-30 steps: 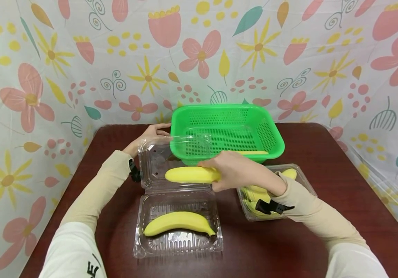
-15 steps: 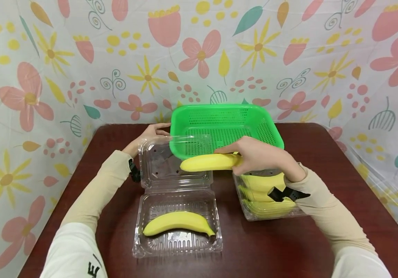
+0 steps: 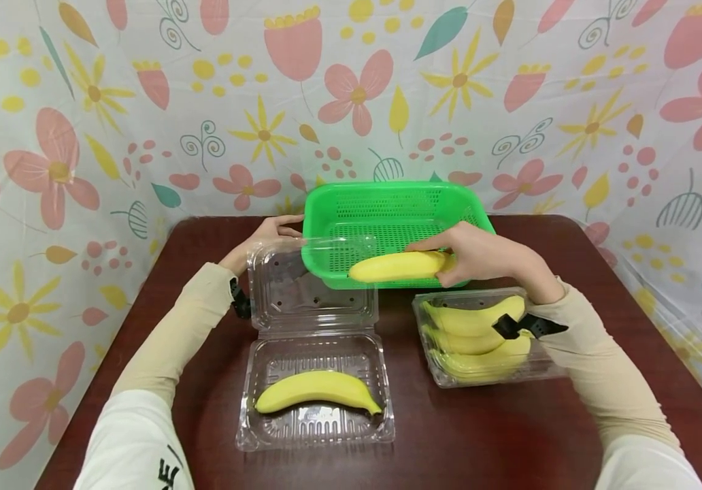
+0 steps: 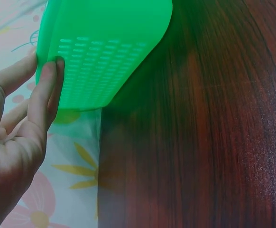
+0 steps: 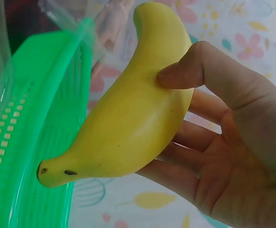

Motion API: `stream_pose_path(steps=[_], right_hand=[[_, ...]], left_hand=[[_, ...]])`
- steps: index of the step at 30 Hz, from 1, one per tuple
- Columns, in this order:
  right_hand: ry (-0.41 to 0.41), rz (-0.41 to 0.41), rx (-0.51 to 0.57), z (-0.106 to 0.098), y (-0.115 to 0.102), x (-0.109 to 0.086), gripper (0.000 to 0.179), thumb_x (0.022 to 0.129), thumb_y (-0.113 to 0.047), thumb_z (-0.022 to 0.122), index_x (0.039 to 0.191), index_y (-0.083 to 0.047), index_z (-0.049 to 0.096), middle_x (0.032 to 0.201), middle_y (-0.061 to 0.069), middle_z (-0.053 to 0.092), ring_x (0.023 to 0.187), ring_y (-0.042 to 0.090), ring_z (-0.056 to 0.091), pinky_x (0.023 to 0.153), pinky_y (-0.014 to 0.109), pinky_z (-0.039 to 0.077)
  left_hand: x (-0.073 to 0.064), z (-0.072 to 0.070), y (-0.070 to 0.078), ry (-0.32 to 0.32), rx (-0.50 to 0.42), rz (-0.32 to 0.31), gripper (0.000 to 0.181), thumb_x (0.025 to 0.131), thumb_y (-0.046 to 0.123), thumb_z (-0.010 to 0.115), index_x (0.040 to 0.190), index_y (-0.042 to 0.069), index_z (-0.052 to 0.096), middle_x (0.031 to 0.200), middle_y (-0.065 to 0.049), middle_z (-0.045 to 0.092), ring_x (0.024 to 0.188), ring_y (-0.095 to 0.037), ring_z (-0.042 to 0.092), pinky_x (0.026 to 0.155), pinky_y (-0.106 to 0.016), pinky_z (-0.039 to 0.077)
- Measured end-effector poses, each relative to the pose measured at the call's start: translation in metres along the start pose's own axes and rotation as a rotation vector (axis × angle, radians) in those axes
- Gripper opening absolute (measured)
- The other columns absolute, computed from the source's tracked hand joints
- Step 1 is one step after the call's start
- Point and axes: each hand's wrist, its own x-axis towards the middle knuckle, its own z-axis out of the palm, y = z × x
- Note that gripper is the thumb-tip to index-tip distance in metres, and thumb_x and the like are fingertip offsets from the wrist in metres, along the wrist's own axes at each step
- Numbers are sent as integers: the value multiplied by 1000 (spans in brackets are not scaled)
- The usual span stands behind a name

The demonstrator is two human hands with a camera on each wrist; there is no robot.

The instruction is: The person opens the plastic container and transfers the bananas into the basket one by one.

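Observation:
My right hand (image 3: 479,252) grips a yellow banana (image 3: 396,267) over the front rim of the green plastic basket (image 3: 486,228). In the right wrist view the thumb lies on the near side of the banana, with the fingers behind it. At the basket's left side, the fingertips of my left hand (image 4: 26,118) touch its rim and outer wall, fingers nearly straight. One banana (image 3: 317,393) lies in the base of a clear hinged container (image 3: 247,425), whose raised lid (image 3: 314,286) stands behind it, partly in front of the basket and left hand.
Several bananas (image 3: 479,340) fill a second clear container (image 3: 439,374) on the right, partly under my right forearm. Everything stands on a dark red-brown table (image 3: 461,435). A floral sheet (image 3: 357,156) hangs behind and beside the table.
My right hand has carried the banana back and to the right, from above the clear lid to the basket's front rim. The left hand and both containers stay in place.

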Motion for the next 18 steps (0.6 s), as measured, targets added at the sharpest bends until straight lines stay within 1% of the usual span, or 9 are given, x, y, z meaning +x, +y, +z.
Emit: stream_pose_path(steps=[3,7,9,10,13,15,16,18], right_hand=[[4,20,15,-4,10,-5,63,68,-2,61,128,-20,55,69,-6,50,45,-1,21,45,17,26],[31,31,38,-8,21,-6,62,70,-1,62,129,-19,54,80,-4,58,45,0,21,45,17,26],[39,39,37,-10,26,-6,62,70,-2,62,129,-19,54,87,-3,60,45,0,24,45,17,28],[39,45,39,-11,28,-6,62,70,-2,62,129,-19,54,87,-3,60,45,0,25,45,17,28],[42,57,22,-12,32,-6,62,70,-3,63,129,-19,54,74,-5,54,46,0,23,45,17,27],[47,72,18,-13,35,-7,61,70,-4,64,129,-19,54,72,-5,52,46,0,21,45,17,26],[49,83,18,-13,37,-8,61,71,-5,65,129,-19,54,72,-6,52,46,0,21,45,17,26],[58,106,26,-14,39,-10,60,72,-5,65,129,-20,54,77,-5,55,47,1,26,46,18,28]], left_hand=[[6,0,-7,10,-8,1,76,80,17,71,144,11,30,124,-22,56,110,-27,58,84,-34,53],[10,-2,-15,26,-14,12,75,80,19,71,143,12,30,124,-22,55,111,-26,57,84,-33,53],[10,-1,-15,27,-28,11,74,81,17,71,143,12,31,124,-22,55,112,-27,57,84,-34,53],[10,-1,-16,27,-22,15,74,81,17,70,143,11,31,124,-22,55,112,-26,57,84,-33,53],[11,-1,-16,29,-13,25,70,81,17,70,142,11,35,122,-22,56,109,-25,58,83,-32,54],[11,-1,-16,26,-1,36,68,82,18,69,141,10,36,122,-23,57,109,-25,59,82,-31,53],[11,-1,-16,24,4,40,67,82,18,69,141,10,36,121,-23,57,108,-24,59,82,-31,53],[11,-1,-15,19,8,42,67,83,18,68,141,10,36,122,-22,57,109,-24,58,82,-30,53]])
